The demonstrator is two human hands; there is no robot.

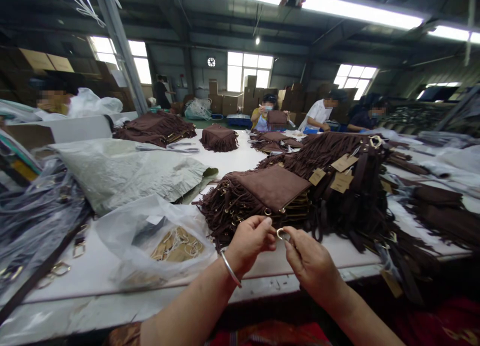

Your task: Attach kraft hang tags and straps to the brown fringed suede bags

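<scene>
– Left hand (253, 243) and right hand (313, 263), how are they?
– Left's curled, thumb on fingers; can't tell if it grips anything. Right's pinched closed.
– What's around them?
– Table (360, 253) beneath, stacked brown fringed bags (273, 183) just beyond, cloudy plastic bag (116, 226) of tags (178, 247) leftward. Smallest, the metal ring (278, 233), between right thumb and forefinger, near the left fingertips.
</scene>
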